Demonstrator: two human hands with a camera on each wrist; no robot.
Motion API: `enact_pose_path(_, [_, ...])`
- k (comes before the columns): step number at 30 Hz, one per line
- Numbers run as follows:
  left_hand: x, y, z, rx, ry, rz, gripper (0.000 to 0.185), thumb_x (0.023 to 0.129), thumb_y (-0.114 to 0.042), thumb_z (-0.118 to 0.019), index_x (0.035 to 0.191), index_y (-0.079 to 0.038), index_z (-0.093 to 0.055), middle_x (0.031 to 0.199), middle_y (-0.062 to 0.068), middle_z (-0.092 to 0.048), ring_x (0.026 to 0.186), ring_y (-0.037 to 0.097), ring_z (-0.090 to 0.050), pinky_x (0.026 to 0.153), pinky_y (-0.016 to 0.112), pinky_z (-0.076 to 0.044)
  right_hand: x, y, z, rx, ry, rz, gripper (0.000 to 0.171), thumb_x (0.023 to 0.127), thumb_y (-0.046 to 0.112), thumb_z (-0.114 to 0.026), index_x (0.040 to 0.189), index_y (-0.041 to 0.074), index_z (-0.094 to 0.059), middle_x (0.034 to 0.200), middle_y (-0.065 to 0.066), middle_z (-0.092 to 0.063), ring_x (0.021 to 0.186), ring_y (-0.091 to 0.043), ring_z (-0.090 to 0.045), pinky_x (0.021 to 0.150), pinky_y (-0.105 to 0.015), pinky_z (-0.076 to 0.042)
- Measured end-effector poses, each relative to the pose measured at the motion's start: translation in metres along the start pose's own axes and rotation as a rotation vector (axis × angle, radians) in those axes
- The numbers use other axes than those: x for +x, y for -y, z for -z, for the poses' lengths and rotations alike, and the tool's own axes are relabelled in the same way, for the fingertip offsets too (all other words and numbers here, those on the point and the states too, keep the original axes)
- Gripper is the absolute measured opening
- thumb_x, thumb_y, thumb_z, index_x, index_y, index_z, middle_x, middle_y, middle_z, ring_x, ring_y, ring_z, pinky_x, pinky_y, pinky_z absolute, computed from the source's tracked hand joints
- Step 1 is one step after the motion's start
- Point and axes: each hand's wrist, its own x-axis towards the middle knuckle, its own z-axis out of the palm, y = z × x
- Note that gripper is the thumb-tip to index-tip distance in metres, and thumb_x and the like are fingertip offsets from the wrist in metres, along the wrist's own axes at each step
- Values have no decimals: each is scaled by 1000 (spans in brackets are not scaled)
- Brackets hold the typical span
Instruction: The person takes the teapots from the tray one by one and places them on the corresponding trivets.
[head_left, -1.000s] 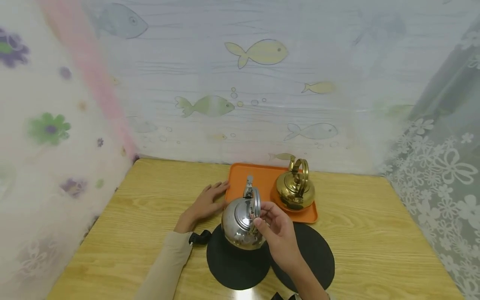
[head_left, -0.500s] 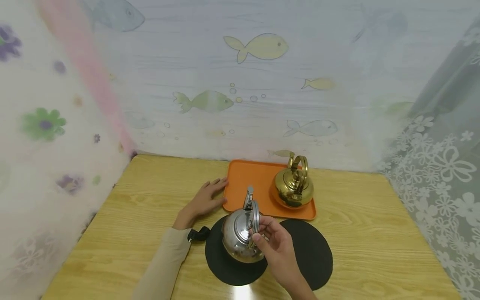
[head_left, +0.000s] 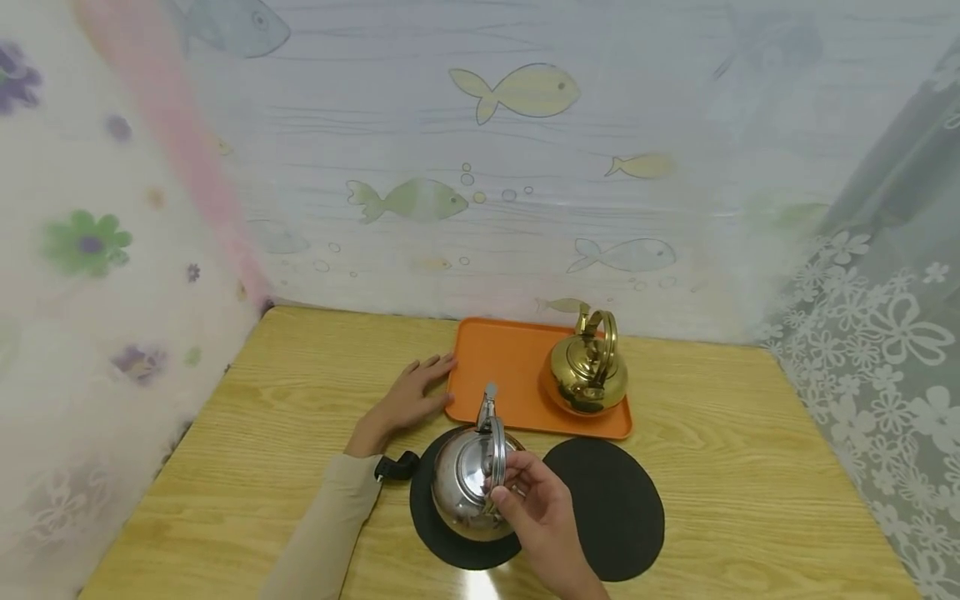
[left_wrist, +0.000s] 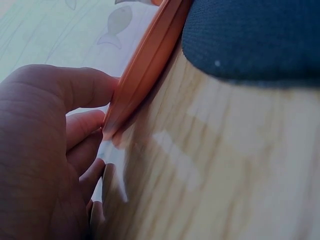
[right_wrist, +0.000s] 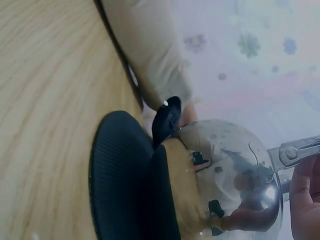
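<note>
Now | right hand [head_left: 536,500] pinches silver kettle [head_left: 465,483] by its handle over left black mat [head_left: 450,546] | left hand [head_left: 408,400] flat, fingers straight, steadying orange tray [head_left: 502,367] | risk: swinging kettle may tip on landing, or skid the mat.

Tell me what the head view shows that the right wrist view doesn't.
Only the head view shows the orange tray carrying the gold kettle, the left hand resting at the tray's left edge, and the second black mat. Only the right wrist view shows the silver kettle's mirrored side close up. Both show the right hand holding the silver kettle's handle over the left black mat, on the wooden table.
</note>
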Motion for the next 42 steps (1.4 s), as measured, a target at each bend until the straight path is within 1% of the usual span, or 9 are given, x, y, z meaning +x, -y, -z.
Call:
enact_pose_path(5, [0,0,1,17,-24,-25,63,95,-26,-65,150,-1,-49,158,17,-43,147,44,-35,121,64,-17,-3,-5,-7,16,1,-3,22,98,-12,-54,118,-21,-50,104,7,-63,95,-4,-61,84,-18,-54])
enact_pose_path(8, [1,1,2,18,-27,-24,62,96,-26,-65,150,-1,-48,158,17,-42,147,44,-35,122,63,-16,-3,-7,-11,-2,-10,0,22,97,-12,-55,118,-20,-51,104,7,-63,94,-4,-61,84,-18,-55])
enact_pose_path(15, [5,2,5,10,3,3,63,98,-27,-65,153,-4,-45,162,12,-38,151,38,-30,125,59,-12,-2,-7,-13,-41,-22,12,23,97,-13,-55,119,-17,-53,103,6,-63,92,-4,-62,81,-19,-57])
enact_pose_path(22, [6,0,7,8,14,12,63,98,-28,-66,153,-4,-45,163,11,-37,152,38,-29,125,58,-11,-2,-7,-12,-66,-36,9,23,96,-14,-55,119,-16,-54,102,6,-64,91,-5,-64,79,-20,-58])
enact_pose_path(28, [6,1,9,18,19,16,64,99,-28,-65,154,-5,-45,163,11,-36,152,38,-29,125,59,-11,-2,-8,-15,-64,-58,0,23,95,-14,-57,119,-17,-55,100,6,-64,89,-4,-65,77,-19,-58])
enact_pose_path(31, [5,1,9,17,3,8,63,98,-27,-66,153,-4,-45,162,12,-38,151,39,-30,125,59,-12,-3,-7,-18,-75,-92,-26,23,95,-14,-58,118,-17,-56,98,6,-65,87,-4,-65,75,-18,-57])
enact_pose_path(36, [0,0,6,20,14,-3,63,99,-27,-65,153,-2,-45,162,15,-38,150,42,-31,123,62,-13,-12,-2,-20,-127,-209,-142,21,93,-11,-64,113,-15,-61,95,6,-67,86,-5,-65,76,-20,-58])
enact_pose_path(38, [-1,0,4,16,24,-4,63,99,-28,-65,153,-1,-45,162,15,-37,150,42,-30,123,62,-13,-17,1,-19,-150,-242,-166,22,92,-9,-65,114,-13,-63,96,6,-69,88,-6,-66,77,-21,-58])
enact_pose_path(42, [-1,-1,2,10,17,-13,62,98,-26,-65,152,-1,-46,161,15,-38,150,42,-31,123,62,-14,-27,6,-10,-200,-278,-129,24,91,-13,-63,116,-14,-64,97,4,-72,90,-8,-69,73,-23,-59])
